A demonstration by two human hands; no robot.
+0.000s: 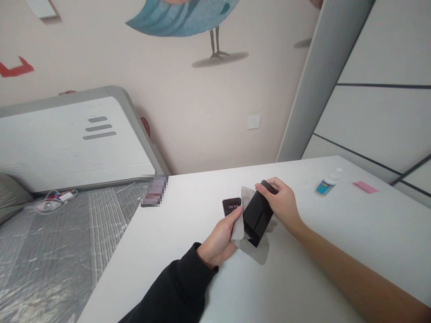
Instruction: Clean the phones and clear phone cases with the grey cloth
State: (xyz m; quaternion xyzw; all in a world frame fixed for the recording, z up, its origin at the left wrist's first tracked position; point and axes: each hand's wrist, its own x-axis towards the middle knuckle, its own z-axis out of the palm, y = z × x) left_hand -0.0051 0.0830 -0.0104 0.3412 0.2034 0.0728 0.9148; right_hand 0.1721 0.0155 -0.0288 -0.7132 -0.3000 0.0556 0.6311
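My left hand (220,237) is closed, thumb on top, on a thin grey cloth (238,228). Part of that cloth lies against the near side of a glossy black slab-like object (257,214). My right hand (283,199) grips the upper end of this black object between thumb and fingers and holds it tilted over the white table (323,251). What exactly the black object is, I cannot make out. Just behind my left thumb a phone (231,204) lies on the table, with lit digits upside down on its dark screen.
Toward the right a bottle (326,183) with a blue label and a white cap stands near a flat pink piece (365,187). A pixelated item (154,190) sits at the table's left corner. Beyond are a white headboard (67,139), a plastic-covered mattress (101,224) and a wall socket (253,122).
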